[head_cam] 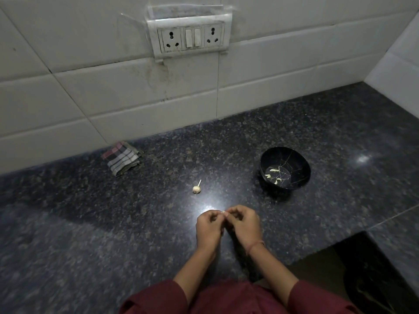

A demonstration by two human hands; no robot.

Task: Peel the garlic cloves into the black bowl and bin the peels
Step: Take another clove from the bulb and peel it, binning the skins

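Above the table [113,223], near its front edge, your left grip [208,225] and right grip [244,225] both pinch one garlic clove [223,212]; peeled cloves [274,171] lie in the black bowl [299,162], beyond your right grip

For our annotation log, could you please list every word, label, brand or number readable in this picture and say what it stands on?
No text can be read anywhere in the head view.
On the switchboard: two sockets and two switches, no legible marking.
On the black bowl: pale crack-like lines only, no lettering.
On the folded checked cloth: a woven pattern only.
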